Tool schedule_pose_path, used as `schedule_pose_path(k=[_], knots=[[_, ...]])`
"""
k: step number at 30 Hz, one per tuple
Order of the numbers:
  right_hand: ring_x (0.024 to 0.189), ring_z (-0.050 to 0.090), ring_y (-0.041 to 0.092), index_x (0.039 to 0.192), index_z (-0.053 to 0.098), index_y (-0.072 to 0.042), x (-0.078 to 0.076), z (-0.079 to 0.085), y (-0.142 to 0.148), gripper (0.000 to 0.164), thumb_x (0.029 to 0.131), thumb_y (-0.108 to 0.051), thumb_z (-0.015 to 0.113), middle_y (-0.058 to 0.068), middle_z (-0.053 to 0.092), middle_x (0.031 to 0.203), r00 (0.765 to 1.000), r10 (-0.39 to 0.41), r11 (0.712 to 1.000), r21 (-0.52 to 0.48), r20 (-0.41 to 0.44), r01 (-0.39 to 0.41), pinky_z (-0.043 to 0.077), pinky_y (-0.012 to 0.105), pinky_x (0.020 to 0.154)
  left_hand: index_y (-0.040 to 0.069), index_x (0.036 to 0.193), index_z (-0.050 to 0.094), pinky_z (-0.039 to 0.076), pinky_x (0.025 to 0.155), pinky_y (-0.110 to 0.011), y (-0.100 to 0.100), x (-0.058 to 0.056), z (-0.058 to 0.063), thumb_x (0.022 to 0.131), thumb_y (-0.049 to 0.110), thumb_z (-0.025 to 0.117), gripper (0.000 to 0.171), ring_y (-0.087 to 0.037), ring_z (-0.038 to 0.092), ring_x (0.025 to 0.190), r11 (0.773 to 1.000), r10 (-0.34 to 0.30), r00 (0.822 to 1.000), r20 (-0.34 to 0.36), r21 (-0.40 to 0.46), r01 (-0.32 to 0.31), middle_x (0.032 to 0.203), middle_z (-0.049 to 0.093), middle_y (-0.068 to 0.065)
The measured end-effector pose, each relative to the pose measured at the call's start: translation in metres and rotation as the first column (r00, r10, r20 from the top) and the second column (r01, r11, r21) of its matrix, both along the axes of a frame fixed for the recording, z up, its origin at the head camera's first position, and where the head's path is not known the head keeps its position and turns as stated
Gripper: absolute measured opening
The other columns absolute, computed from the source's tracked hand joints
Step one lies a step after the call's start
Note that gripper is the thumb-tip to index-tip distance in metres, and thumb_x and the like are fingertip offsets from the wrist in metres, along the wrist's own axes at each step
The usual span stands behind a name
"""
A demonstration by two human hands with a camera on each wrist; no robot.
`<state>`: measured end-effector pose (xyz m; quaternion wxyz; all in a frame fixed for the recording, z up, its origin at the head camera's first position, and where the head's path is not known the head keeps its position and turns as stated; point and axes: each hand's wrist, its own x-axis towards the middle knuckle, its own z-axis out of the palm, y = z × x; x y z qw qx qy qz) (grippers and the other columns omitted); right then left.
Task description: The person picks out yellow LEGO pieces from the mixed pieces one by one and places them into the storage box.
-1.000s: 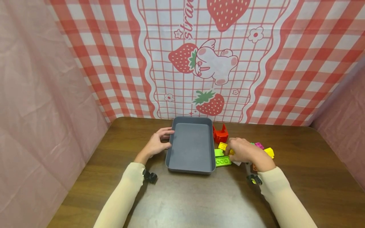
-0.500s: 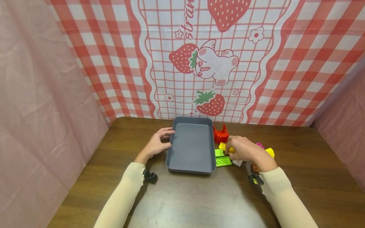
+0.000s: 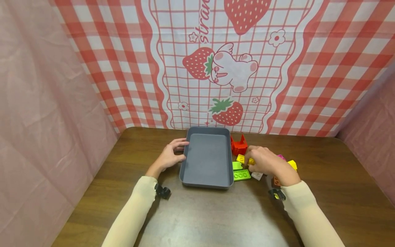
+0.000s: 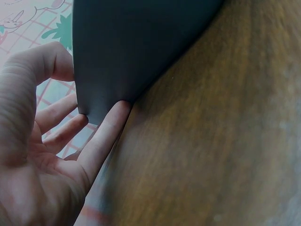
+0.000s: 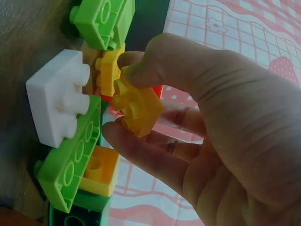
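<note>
In the head view a grey rectangular tray (image 3: 207, 157) stands on the table with nothing in it. My left hand (image 3: 169, 156) rests against its left side, fingertips on the rim; the left wrist view has the fingers (image 4: 106, 136) touching the dark outer wall. Right of the tray, my right hand (image 3: 263, 161) pinches an orange-yellow studded toy brick (image 5: 138, 108) between thumb and fingers. Around it lie a yellow brick (image 5: 109, 73), a white brick (image 5: 59, 99), a long green brick (image 5: 70, 162) and a light green brick (image 3: 237, 166). My palm partly hides the pile in the head view.
A red block with raised sides (image 3: 239, 146) stands by the tray's far right corner. Beyond my right hand are a bright yellow brick (image 3: 292, 164), a magenta brick (image 3: 281, 157) and a brown brick (image 3: 276, 181). A checked cloth (image 3: 129, 68) hangs behind the table.
My right hand has shifted slightly right, and more of the white brick beneath it shows. The left hand and the tray have stayed in place.
</note>
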<state>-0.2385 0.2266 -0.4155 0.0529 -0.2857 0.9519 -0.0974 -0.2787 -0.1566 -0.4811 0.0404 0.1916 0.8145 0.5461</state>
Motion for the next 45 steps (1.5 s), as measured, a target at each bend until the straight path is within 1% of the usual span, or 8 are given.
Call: schedule_pose_path(k=[7, 12, 17, 21, 28, 30, 36, 45], knots=[[0.081, 0.054, 0.018, 0.087, 0.081, -0.022, 0.000, 0.006, 0.002, 0.017, 0.078, -0.010, 0.075, 0.000, 0.062, 0.093, 0.999, -0.009, 1.000, -0.013, -0.051, 0.009, 0.056, 0.033, 0.069, 0.001, 0.136, 0.060, 0.062, 0.084, -0.047, -0.001, 0.000, 0.000, 0.078, -0.006, 0.068, 0.059, -0.042, 0.056, 0.125, 1.000, 0.001, 1.000, 0.001, 0.000, -0.001, 0.156, 0.042, -0.015], [0.082, 0.054, 0.019, 0.087, 0.081, -0.020, 0.000, 0.010, 0.003, 0.016, 0.078, -0.008, 0.074, 0.001, 0.062, 0.093, 0.996, -0.004, 1.000, -0.025, -0.084, 0.002, 0.055, 0.035, 0.069, 0.001, 0.136, 0.059, 0.061, 0.085, -0.044, 0.000, 0.000, 0.001, 0.078, -0.005, 0.068, 0.059, -0.041, 0.057, 0.124, 1.000, 0.005, 1.000, -0.009, -0.017, -0.005, 0.156, 0.042, -0.015], [0.084, 0.055, 0.019, 0.086, 0.080, -0.017, 0.000, 0.010, 0.004, 0.014, 0.078, -0.008, 0.074, 0.001, 0.063, 0.094, 0.992, 0.021, 0.999, -0.022, -0.126, -0.024, 0.056, 0.037, 0.071, 0.000, 0.136, 0.059, 0.062, 0.084, -0.042, 0.000, 0.000, 0.000, 0.077, -0.006, 0.067, 0.060, -0.042, 0.057, 0.124, 1.000, 0.003, 1.000, -0.009, -0.008, -0.003, 0.156, 0.042, -0.016], [0.085, 0.055, 0.020, 0.090, 0.080, -0.014, 0.000, 0.011, 0.003, 0.014, 0.078, -0.009, 0.076, 0.003, 0.061, 0.095, 0.988, 0.012, 0.999, -0.033, -0.156, -0.017, 0.056, 0.038, 0.072, -0.001, 0.136, 0.059, 0.063, 0.082, -0.038, 0.000, 0.000, 0.000, 0.078, -0.006, 0.067, 0.059, -0.042, 0.057, 0.124, 1.000, 0.002, 1.000, -0.009, -0.002, -0.002, 0.156, 0.042, -0.017], [0.091, 0.057, 0.026, 0.090, 0.078, -0.010, -0.001, 0.012, 0.003, 0.015, 0.076, -0.008, 0.081, 0.010, 0.063, 0.099, 0.957, 0.034, 0.995, -0.085, -0.286, -0.061, 0.057, 0.044, 0.074, -0.002, 0.136, 0.059, 0.062, 0.084, -0.048, 0.000, 0.000, 0.000, 0.078, -0.008, 0.067, 0.059, -0.045, 0.056, 0.124, 1.000, -0.007, 1.000, -0.010, 0.012, 0.007, 0.156, 0.042, -0.017], [0.091, 0.058, 0.026, 0.089, 0.078, -0.010, -0.002, 0.012, 0.004, 0.014, 0.075, -0.008, 0.081, 0.010, 0.063, 0.099, 0.950, 0.044, 0.993, -0.089, -0.308, -0.074, 0.057, 0.044, 0.074, -0.001, 0.136, 0.059, 0.062, 0.084, -0.048, 0.000, 0.000, 0.000, 0.078, -0.007, 0.068, 0.059, -0.044, 0.056, 0.125, 1.000, -0.007, 1.000, -0.008, 0.012, 0.007, 0.156, 0.042, -0.017], [0.091, 0.057, 0.026, 0.088, 0.078, -0.011, -0.003, 0.011, 0.005, 0.014, 0.075, -0.008, 0.081, 0.010, 0.064, 0.099, 0.949, 0.040, 0.993, -0.090, -0.313, -0.071, 0.056, 0.044, 0.074, -0.001, 0.137, 0.059, 0.063, 0.081, -0.038, 0.002, 0.000, 0.001, 0.079, -0.006, 0.067, 0.059, -0.041, 0.057, 0.124, 1.000, -0.007, 1.000, -0.004, 0.002, 0.007, 0.156, 0.042, -0.016], [0.088, 0.054, 0.023, 0.089, 0.078, -0.012, -0.001, 0.000, 0.001, 0.012, 0.077, -0.009, 0.080, 0.007, 0.061, 0.097, 0.967, 0.034, 0.995, -0.084, -0.254, -0.057, 0.055, 0.040, 0.072, 0.000, 0.137, 0.059, 0.062, 0.082, -0.040, 0.000, 0.000, 0.000, 0.078, -0.006, 0.067, 0.059, -0.041, 0.056, 0.124, 1.000, 0.003, 1.000, 0.003, 0.009, -0.003, 0.156, 0.042, -0.015]])
